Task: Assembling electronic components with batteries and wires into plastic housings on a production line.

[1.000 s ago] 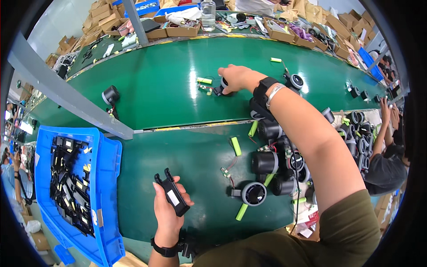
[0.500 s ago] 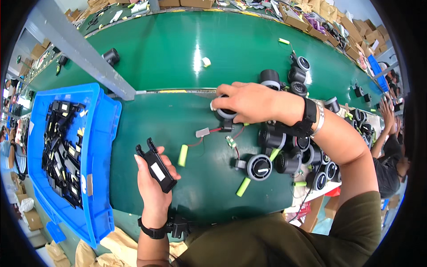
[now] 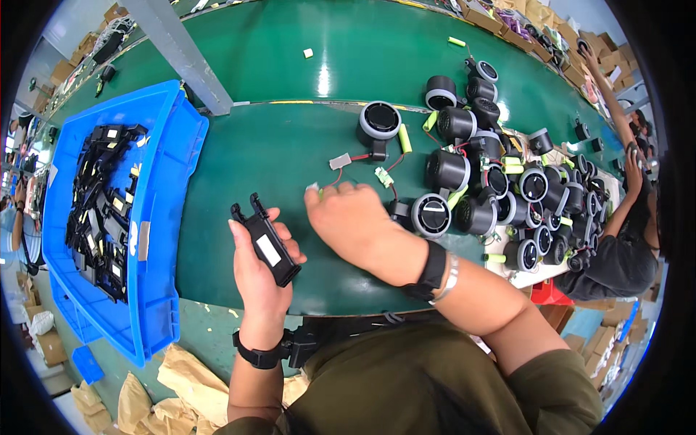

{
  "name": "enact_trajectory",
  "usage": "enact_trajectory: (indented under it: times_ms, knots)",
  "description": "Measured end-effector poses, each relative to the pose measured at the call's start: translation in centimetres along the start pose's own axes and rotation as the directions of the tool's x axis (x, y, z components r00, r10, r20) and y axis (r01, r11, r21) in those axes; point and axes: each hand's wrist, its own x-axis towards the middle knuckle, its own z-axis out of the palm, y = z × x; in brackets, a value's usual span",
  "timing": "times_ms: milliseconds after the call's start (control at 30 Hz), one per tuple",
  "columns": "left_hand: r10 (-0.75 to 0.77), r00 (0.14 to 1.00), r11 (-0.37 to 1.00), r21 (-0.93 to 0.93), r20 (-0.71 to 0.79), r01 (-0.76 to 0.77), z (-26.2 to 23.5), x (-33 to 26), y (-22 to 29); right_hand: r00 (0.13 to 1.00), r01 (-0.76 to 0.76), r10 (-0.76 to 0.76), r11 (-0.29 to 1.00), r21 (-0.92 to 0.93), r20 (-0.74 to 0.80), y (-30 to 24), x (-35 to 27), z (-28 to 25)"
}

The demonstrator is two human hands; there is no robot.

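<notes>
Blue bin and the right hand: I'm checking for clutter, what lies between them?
The left hand holding a black bracket above bare green table, in the head view.

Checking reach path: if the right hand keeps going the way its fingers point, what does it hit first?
Likely the small white connector on the red wire, just beyond the right hand; whether the fingertips already touch it is unclear.

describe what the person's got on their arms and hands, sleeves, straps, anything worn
Both hands are bare, no gloves. The left hand has a black strap with a chunky black clasp at the wrist. The right hand has a wide black band on the wrist, with a thin silver bangle right behind it. Both forearms are uncovered; an olive-green short sleeve shows on the right upper arm.
</notes>
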Motion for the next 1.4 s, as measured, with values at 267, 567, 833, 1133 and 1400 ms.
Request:
enact_trajectory:
  times_ms: [267, 567, 833, 1133, 1400]
  knots:
    - [0.047, 0.999, 0.999, 0.004, -0.027, -0.047, -0.2, -0.2, -1.5, 0.987, -0.107, 0.159, 0.594, 0.797, 0.015, -0.6, -2.1, -2.4]
    - [0.045, 0.998, 0.999, -0.001, 0.048, -0.045, 1.6, -0.7, -2.4, 0.97, 0.054, 0.15, 0.641, 0.765, -0.194, -2.4, -3.8, -0.7]
    - [0.022, 0.996, 0.995, 0.096, 0.082, -0.03, 0.6, -0.9, -0.9, 0.923, 0.069, 0.215, 0.723, 0.688, -0.319, 1.8, -2.7, -2.0]
    - [-0.022, 0.952, 1.0, 0.008, 0.306, 0.021, -0.4, -2.5, 0.6, 0.919, 0.205, -0.031, 0.888, 0.411, -0.392, 0.4, -1.4, -0.1]
    - [-0.018, 0.956, 0.984, 0.175, 0.292, -0.034, 0.8, -2.6, 0.4, 0.89, 0.21, 0.144, 0.713, 0.669, -0.433, 1.7, -2.9, -4.0]
